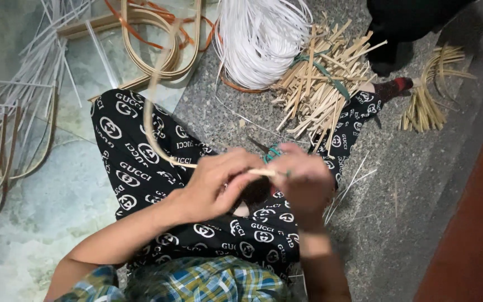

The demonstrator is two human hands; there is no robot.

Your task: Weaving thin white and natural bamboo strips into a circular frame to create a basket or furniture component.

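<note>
Left hand (216, 184) has its fingers curled around a thin bamboo strip (153, 112) that bows up and away from it. Touching it on the right, the right hand (303, 182) pinches the strip's end, green-handled scissors (268, 152) poking out just above. Farther up lie white strands (258, 39) and cut sticks (320, 84).

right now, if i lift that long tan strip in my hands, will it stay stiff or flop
Probably springy rather than stiff: the tan strip arcs upward from the left hand and right hand without kinking. It looks thin and flat, so likely light, and its free end would probably sway.
</note>
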